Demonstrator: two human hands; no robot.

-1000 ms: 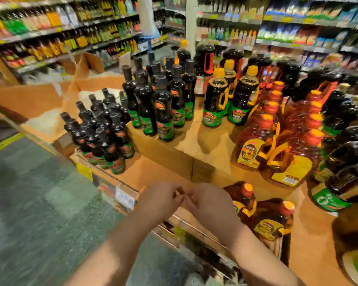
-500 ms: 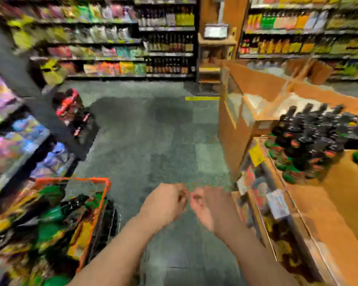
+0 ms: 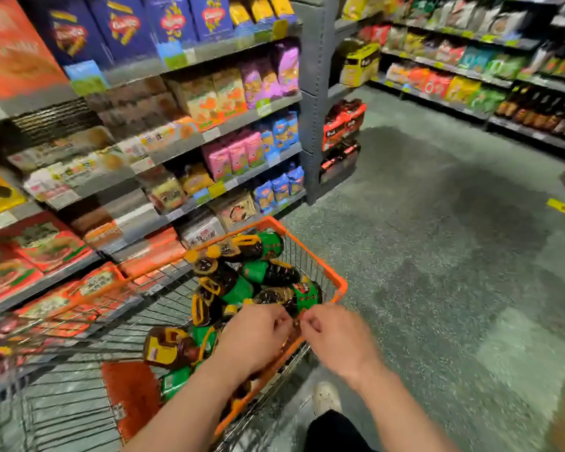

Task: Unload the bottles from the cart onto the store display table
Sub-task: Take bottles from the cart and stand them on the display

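Bottles [image 3: 242, 282] in cart [image 3: 338, 285], both hands w/ fingers curled above.

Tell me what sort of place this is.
A grocery store aisle, most likely. Shelves stacked with packaged food and price tags run along the left, more shelving lines the far right, and an orange-rimmed wire cart loaded with bottles stands on the floor.

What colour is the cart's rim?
Orange. The cart rim shows best in the head view, framing the wire basket that holds the bottles.
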